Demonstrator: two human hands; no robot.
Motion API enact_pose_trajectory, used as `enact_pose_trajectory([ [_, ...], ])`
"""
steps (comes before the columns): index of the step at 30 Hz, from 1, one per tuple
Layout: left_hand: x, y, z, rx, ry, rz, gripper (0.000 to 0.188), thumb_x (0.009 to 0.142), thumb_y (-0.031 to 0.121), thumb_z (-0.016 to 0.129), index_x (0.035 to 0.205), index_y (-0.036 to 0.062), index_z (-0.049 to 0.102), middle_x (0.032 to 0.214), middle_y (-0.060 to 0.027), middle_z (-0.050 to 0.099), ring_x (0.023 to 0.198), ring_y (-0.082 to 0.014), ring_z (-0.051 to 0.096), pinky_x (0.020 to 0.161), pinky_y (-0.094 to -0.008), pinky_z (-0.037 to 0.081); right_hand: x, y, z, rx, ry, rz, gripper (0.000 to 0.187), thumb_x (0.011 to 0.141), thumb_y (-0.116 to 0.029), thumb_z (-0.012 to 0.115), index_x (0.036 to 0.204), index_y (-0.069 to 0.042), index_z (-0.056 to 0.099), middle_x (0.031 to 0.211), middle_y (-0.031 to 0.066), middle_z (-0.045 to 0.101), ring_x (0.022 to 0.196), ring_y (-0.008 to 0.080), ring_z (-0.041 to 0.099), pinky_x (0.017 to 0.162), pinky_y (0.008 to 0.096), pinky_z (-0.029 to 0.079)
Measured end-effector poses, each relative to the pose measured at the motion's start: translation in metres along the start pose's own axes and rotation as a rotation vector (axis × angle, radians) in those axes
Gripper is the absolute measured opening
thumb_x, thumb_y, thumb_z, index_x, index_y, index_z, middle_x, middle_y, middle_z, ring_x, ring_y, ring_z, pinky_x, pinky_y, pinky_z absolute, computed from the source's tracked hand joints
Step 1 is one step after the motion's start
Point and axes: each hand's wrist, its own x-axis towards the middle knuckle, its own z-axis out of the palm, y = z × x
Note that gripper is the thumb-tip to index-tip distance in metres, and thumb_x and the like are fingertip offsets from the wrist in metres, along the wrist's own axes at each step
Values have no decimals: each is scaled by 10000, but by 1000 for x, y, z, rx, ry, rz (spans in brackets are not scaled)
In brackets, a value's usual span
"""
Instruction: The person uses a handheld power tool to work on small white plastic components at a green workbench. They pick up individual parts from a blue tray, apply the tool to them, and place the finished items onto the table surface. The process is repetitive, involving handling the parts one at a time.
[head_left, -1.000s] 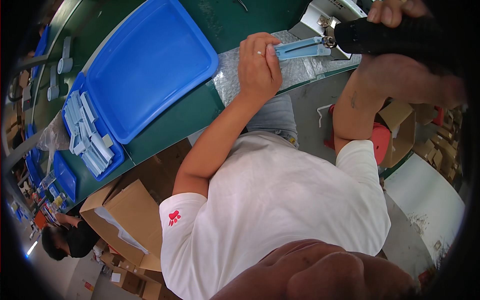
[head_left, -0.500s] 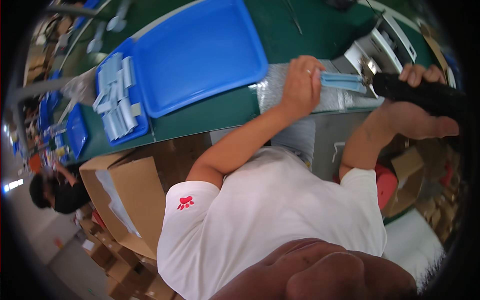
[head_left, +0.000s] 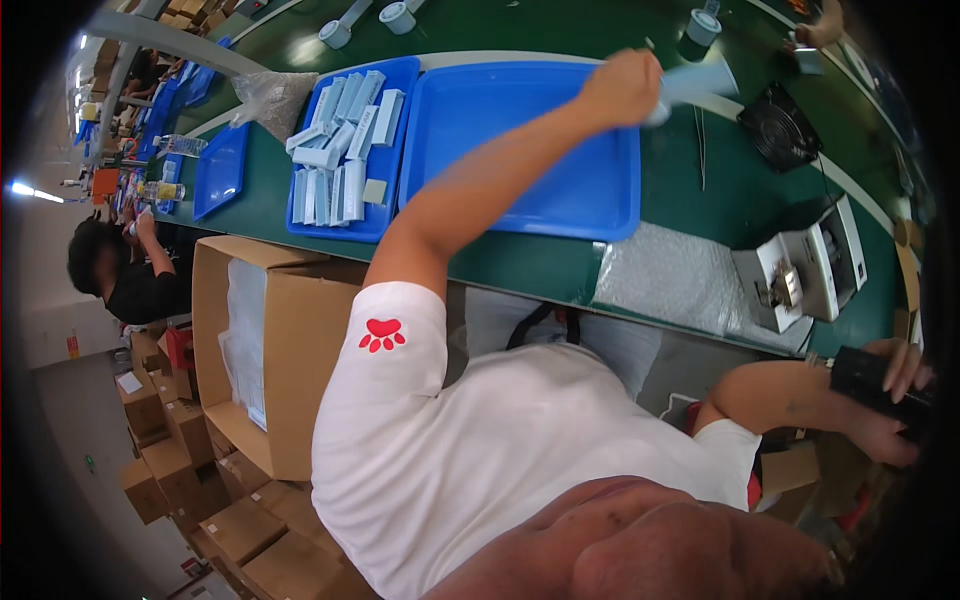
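Note:
Reaching out over the right end of the large blue tray (head_left: 610, 215), my left hand (head_left: 622, 88) is closed around a pale blue handled part (head_left: 700, 82), smeared by motion. My right hand (head_left: 893, 405) grips a black electric screwdriver (head_left: 868, 385) at the right rim of the view, its metal tip pointing left. Near that tip, a white screw feeder (head_left: 800, 270) with a metal fitting stands at the table's edge. A smaller blue tray (head_left: 372, 228) at left holds several pale blue casings (head_left: 340, 150).
Bubble wrap (head_left: 665, 275) lies along the table edge. Tweezers (head_left: 700, 150) and a black fan (head_left: 780, 125) lie beyond. Round-headed handled parts (head_left: 398, 17) rest on the green belt. An open carton (head_left: 305, 370) stands below the table; a co-worker (head_left: 130, 270) sits far left.
My left hand has carried the pale blue part away from the screwdriver, left and far out over the tray. My right hand has drawn the screwdriver back toward my body. The view has shifted.

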Motion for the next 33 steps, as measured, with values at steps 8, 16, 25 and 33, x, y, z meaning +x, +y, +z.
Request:
enact_pose_trajectory([
  [8, 103, -167, -66, 75, 161, -292, 535, 980, 452, 615, 1224, -25, 612, 1145, -265, 683, 1097, -426, 650, 986, -496, 497, -15, 52, -26, 73, -23, 198, 834, 874, -696, 590, 1160, 84, 528, 1018, 172, 481, 764, 208, 497, 695, 320, 422],
  [16, 76, -310, -241, 1145, 220, -467, 527, 909, 497, 624, 1363, 232, 663, 1436, -239, 567, 1337, -433, 532, 1064, -597, 439, -24, 44, -47, -202, 54, 218, 586, 892, -578, 563, 1150, -54, 609, 1021, 167, 549, 771, 228, 523, 711, 346, 435],
  [25, 51, -313, -239, -98, 295, -288, 353, 1054, 221, 571, 1330, 1, 552, 1208, -157, 670, 1043, -269, 681, 875, -373, 570, -3, 62, 17, -442, 390, 11, 473, 1053, -532, 491, 1131, -68, 541, 862, 109, 637, 611, 165, 600, 517, 273, 494],
  [33, -60, -55, -144, -816, 189, -557, 417, 1130, 273, 410, 1468, 34, 453, 1437, -183, 523, 1268, -353, 581, 1115, -522, 468, 6, 71, -2, -831, 181, -389, 480, 1046, -191, 644, 1469, -28, 484, 804, 51, 658, 544, 91, 586, 467, 232, 479],
])
